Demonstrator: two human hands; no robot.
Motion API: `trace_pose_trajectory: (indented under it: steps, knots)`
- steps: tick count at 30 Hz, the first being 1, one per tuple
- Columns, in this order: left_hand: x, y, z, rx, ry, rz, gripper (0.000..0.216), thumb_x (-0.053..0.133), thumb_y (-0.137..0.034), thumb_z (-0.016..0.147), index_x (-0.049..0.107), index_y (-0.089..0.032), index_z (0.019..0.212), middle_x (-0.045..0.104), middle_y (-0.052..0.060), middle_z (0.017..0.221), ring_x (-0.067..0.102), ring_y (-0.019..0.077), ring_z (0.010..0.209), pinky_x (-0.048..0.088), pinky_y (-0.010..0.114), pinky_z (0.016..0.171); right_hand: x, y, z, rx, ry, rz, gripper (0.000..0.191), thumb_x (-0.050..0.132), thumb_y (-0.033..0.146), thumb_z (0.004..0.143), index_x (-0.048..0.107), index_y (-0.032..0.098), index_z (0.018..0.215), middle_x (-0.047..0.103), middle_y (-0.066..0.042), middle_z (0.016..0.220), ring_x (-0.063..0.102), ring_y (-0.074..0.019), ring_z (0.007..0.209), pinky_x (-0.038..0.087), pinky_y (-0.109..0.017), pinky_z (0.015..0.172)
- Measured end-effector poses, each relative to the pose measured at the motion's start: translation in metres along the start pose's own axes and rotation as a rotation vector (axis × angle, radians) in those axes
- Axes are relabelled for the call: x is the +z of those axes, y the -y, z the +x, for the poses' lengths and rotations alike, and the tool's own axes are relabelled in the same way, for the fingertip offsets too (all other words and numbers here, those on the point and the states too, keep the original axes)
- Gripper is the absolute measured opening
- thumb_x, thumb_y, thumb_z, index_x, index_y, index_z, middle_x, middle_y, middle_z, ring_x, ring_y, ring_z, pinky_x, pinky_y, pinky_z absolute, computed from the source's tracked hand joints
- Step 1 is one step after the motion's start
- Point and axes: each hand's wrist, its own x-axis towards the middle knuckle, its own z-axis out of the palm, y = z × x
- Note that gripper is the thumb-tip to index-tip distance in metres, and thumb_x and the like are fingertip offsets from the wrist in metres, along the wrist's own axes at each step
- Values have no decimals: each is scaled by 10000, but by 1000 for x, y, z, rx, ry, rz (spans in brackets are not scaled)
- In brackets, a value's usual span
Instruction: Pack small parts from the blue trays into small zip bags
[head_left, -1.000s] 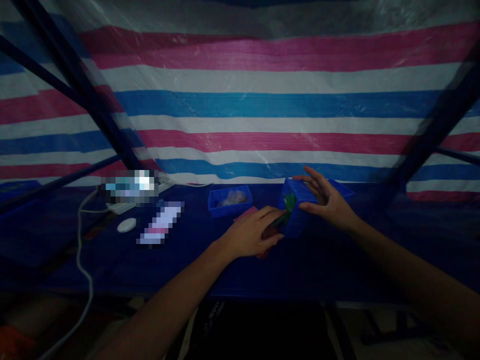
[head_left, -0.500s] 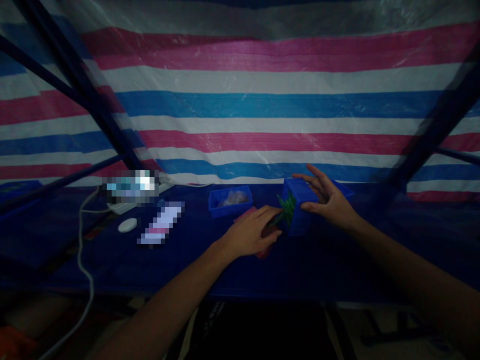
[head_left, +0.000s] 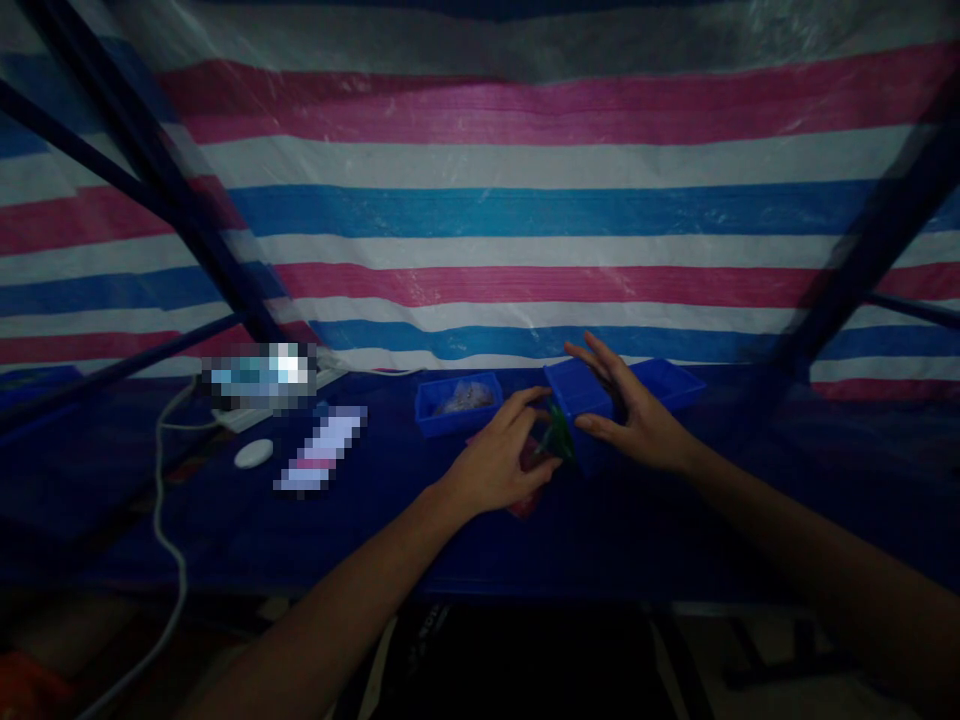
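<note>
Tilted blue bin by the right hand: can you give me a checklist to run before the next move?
1. Right hand on the tilted blue bin: ok, thumb and fingers about it.
2. Bin upright: not ok, its opening faces the left hand.
3. Green contents visible at the opening: ok.
4. Left hand's grip on them: cannot tell, fingers hide it.
5. Pinkish-red item fully in view: not ok, left hand partly covers it.

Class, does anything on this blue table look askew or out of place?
Yes: the blue bin held by the right hand is tilted, its opening facing the left hand, green contents showing there. No damage is visible.
</note>
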Motion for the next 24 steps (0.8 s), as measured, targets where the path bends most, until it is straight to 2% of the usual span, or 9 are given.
trace_pose_trajectory:
  steps: [3, 6, 9, 13, 18, 24]
  knots:
    - [1, 1, 0, -41, -27, -51, 668, 716, -305, 883, 370, -201, 1446, 486, 161, 1466, 507, 319, 1378, 448, 543, 1161, 4, 3, 1, -40, 34, -65, 975, 664, 495, 932, 9, 391, 1647, 188, -17, 1724, 210, -343, 1574, 208, -607, 1278]
    - [1, 1, 0, -52, -33, -56, 805, 752, -311, 860, 286, -200, 1508, 501, 164, 1449, 522, 320, 1359, 451, 544, 1156, 7, 2, 2, -71, 61, -147, 913, 593, 493, 974, -12, 384, 1649, 103, 17, 1738, 145, -323, 1590, 162, -574, 1300]
    - [0, 0, 1, -18, 8, -33, 775, 741, -348, 886, 317, -214, 1520, 455, 155, 1506, 458, 307, 1423, 407, 513, 1203, 8, -2, 2, -84, 65, -201, 892, 561, 505, 986, -22, 379, 1649, 81, 34, 1738, 137, -325, 1591, 164, -581, 1299]
    - [0, -2, 1, 28, 109, 50, 747, 728, -472, 891, 396, -228, 1514, 463, 149, 1520, 462, 322, 1417, 412, 516, 1193, 12, -5, 1, -102, 78, -269, 952, 619, 516, 949, -11, 384, 1649, 146, 13, 1730, 204, -347, 1575, 224, -626, 1272]
    - [5, -3, 1, 60, 135, 131, 796, 727, -596, 855, 441, -220, 1496, 488, 146, 1527, 442, 345, 1432, 374, 535, 1209, 21, -4, 2, -137, 89, -273, 1013, 695, 503, 901, 23, 388, 1650, 225, -15, 1714, 273, -359, 1553, 267, -633, 1256]
    - [9, -4, 1, 81, 199, 198, 549, 604, -589, 948, 577, -211, 1345, 629, 123, 1360, 560, 331, 1311, 436, 511, 1140, 25, -1, 2, -153, 147, -280, 1021, 706, 505, 898, 40, 353, 1656, 268, -51, 1700, 318, -358, 1534, 302, -603, 1251]
